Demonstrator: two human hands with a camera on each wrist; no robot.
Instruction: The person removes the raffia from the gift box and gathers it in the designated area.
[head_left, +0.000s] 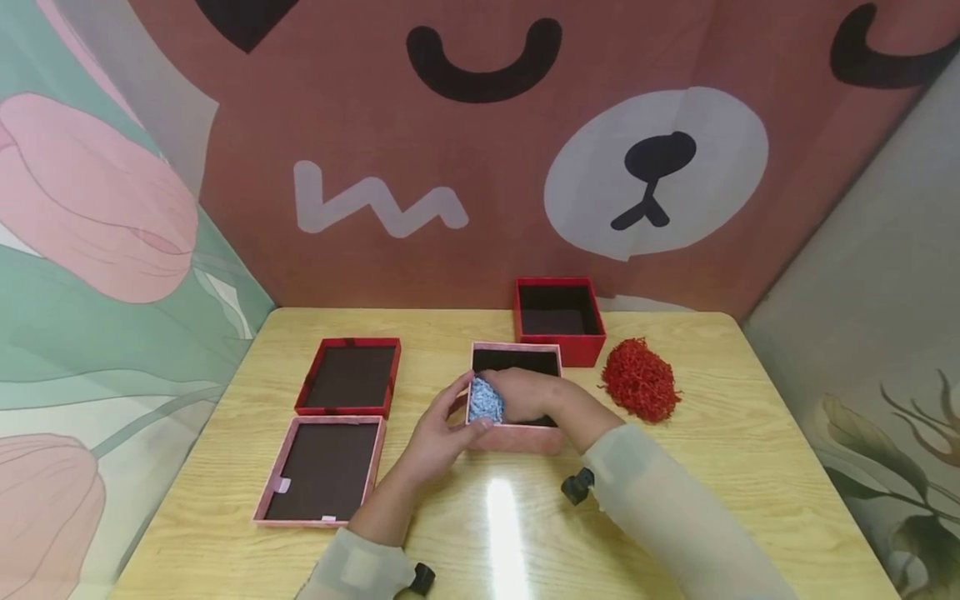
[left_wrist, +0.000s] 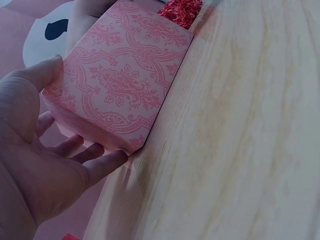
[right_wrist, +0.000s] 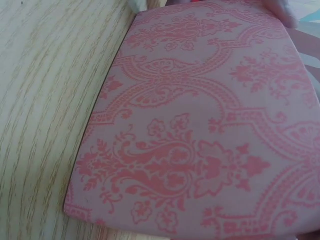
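Note:
A pink patterned box (head_left: 517,439) stands open-topped on the table, its inside dark. Blue shredded paper (head_left: 486,403) lies at the box's left end. My left hand (head_left: 437,436) holds that end, the thumb at the front rim and the fingers along the left wall. The left wrist view shows these fingers (left_wrist: 102,167) close around the box's corner. My right hand (head_left: 522,394) reaches down into the box, right against the blue paper; its fingertips are hidden, so I cannot tell whether they grip it. The patterned front wall (right_wrist: 185,125) fills the right wrist view.
A red open box (head_left: 562,339) stands behind the pink one. To its right lies a heap of red shredded paper (head_left: 641,380). On the left are a red lid (head_left: 349,411) and a pink lid (head_left: 298,523), inner sides up. A printed cloth wall (head_left: 450,275) rises behind the table.

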